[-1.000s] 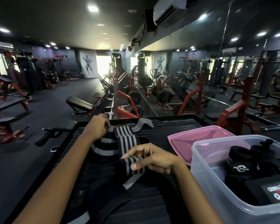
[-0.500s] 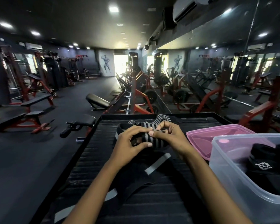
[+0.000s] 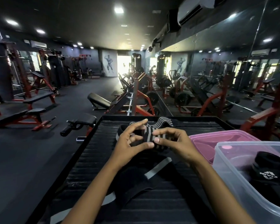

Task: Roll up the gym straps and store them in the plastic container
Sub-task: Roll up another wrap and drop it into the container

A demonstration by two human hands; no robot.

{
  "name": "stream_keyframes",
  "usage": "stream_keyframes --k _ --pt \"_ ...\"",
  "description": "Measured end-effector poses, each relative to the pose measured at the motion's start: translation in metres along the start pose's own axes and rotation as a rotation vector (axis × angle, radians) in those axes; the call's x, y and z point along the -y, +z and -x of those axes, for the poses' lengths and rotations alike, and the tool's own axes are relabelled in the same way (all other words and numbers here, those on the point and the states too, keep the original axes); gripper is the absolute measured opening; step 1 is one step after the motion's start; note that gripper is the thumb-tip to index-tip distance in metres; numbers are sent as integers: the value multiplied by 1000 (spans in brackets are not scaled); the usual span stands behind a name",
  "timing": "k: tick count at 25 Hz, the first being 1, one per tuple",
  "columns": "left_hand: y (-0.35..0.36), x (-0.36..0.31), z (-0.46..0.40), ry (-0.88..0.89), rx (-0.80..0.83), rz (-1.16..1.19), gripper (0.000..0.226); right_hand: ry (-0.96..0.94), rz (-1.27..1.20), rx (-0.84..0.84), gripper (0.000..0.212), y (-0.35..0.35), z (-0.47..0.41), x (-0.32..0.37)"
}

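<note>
I am standing at a black ribbed rubber-topped bench [image 3: 87, 159] in a dim gym, looking down at my two hands. My left hand [image 3: 128, 146] and right hand [image 3: 176, 143] meet at the centre of the bench, at about 12 o'clock from my chest, both pinching a black elastic gym strap with grey stripes [image 3: 149, 135]. My left grip has thumb and middle fingers closed on the strap's part-wound roll, the forefinger lifted free; my right grip has thumb and fingertips curled onto the striped band just beside it. The strap's loose tail runs away toward 1 o'clock.

I judge the task about midway. This strap is only partly rolled (the winding looks barely begun). A second strap, wide flat black fabric with grey edging [image 3: 136, 180], lies unrolled at 6 o'clock, between my forearms. At 3 o'clock stands one clear plastic container [image 3: 229, 172], already holding black rolled gear with a white logo [image 3: 268, 172]; I cannot tell how many pieces are inside. One pink plastic lid [image 3: 217, 136] lies just behind it, touching or nearly so.

Count: two straps out, one container, one lid, two hands.
</note>
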State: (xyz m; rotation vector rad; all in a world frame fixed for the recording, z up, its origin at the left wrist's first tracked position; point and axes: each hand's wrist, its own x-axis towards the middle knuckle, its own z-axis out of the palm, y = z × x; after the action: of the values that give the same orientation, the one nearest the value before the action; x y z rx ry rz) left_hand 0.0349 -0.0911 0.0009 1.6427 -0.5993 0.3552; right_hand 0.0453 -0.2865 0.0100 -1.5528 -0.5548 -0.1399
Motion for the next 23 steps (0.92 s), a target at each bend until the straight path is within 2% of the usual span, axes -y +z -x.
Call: stream_keyframes --k 2,7,9,11,14,18,20,23 --pt "-1 1 0 63 65 -76 57 37 -18 40 34 -2 1 0" --pt "2 3 3 53 -103 -274 24 14 61 -28 31 5 1 -4" --pt "3 4 4 58 -127 -242 21 -26 137 -38 36 5 2 -4" --pt "3 3 3 61 -153 -228 22 -93 219 22 46 5 4 -1" --pt "6 7 2 70 -188 -239 20 -89 216 77 51 13 5 -4" --pt "16 16 7 39 -124 -288 17 -62 423 117 63 26 5 -18" --pt "17 18 8 3 -100 -269 14 -126 486 101 60 25 5 -19" --pt "14 12 6 -31 -57 -210 18 -171 411 19 35 19 3 -15"
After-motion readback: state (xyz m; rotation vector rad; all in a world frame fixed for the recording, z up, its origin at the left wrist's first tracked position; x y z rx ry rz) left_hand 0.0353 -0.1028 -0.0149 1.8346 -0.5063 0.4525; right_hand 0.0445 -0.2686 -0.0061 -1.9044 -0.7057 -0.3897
